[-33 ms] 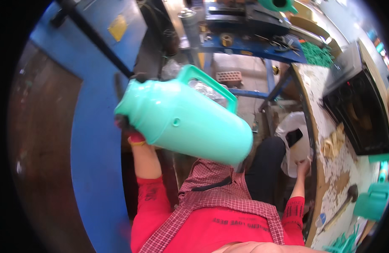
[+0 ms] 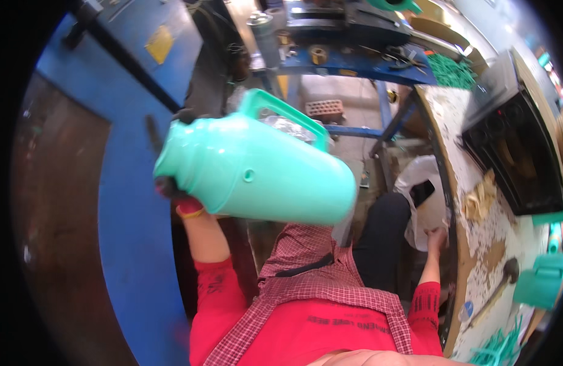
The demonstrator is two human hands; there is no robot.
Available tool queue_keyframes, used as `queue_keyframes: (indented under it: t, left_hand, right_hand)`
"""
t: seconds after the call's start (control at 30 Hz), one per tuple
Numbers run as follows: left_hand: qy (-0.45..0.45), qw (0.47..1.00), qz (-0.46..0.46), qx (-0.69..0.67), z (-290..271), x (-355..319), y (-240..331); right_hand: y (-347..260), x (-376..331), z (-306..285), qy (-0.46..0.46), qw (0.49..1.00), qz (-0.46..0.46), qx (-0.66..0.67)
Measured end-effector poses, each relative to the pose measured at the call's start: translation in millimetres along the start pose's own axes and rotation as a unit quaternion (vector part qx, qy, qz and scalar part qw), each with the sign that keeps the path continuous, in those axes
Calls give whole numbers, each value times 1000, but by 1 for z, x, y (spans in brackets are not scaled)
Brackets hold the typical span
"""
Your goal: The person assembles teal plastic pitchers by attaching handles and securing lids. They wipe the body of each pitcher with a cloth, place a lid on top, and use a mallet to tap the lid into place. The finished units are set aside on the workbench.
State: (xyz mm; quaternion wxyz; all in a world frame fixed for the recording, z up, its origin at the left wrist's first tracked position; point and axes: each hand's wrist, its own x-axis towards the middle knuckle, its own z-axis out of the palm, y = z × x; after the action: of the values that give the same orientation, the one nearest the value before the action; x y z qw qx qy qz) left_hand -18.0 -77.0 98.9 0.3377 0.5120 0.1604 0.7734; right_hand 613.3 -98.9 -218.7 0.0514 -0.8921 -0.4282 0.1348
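Note:
A turquoise plastic flask body [image 2: 275,171] with a long side handle lies tilted in the air in front of me, its narrower neck to the left and its wide base to the right. My left hand [image 2: 185,202], in a dark and red glove, is closed around the neck end; most of its fingers are hidden behind the flask. Low on the right, my bare right hand [image 2: 437,236] rests at the near edge of a white tub [image 2: 431,213], its fingers bent at the edge and partly hidden. Inside the tub shows a dark, flat shape [image 2: 422,193].
A blue panel [image 2: 132,244] and a black bar [image 2: 129,58] stand at left. Ahead is a blue bench [image 2: 355,64] with a tape roll [image 2: 319,55] and pliers. To the right, a worn white table [image 2: 476,244] carries a black oven-like box [image 2: 513,134] and a hammer [image 2: 498,287].
The flask's base end has risen a little, and the flask sits slightly farther left. The whole view has shifted slightly. My right hand stays at the tub's edge.

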Motion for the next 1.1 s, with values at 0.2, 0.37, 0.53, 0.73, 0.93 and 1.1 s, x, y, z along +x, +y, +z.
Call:
queue_keyframes:
  t: [0.2, 0.37, 0.53, 0.73, 0.93, 1.1]
  left_hand:
    - [-48, 922, 85, 375, 19, -3, 24]
    - [-145, 813, 34, 563, 52, -53, 10]
    - [-209, 849, -13, 485, 72, -88, -21]
    - [-242, 802, 1, 547, 83, -100, -27]
    - [-262, 812, 17, 522, 85, -110, -32]
    - [-277, 798, -23, 535, 83, -114, -33]
  right_hand:
    - [-7, -56, -14, 152, 967, -113, 172]
    - [-102, -142, -69, -14, 744, -136, 654]
    - [-226, -214, -169, -243, 627, -349, 652]
    - [-296, -272, -212, -217, 638, -630, 386]
    - [-307, -269, -167, -98, 659, -706, 240]
    - [-305, -273, -157, -12, 674, -706, 219]
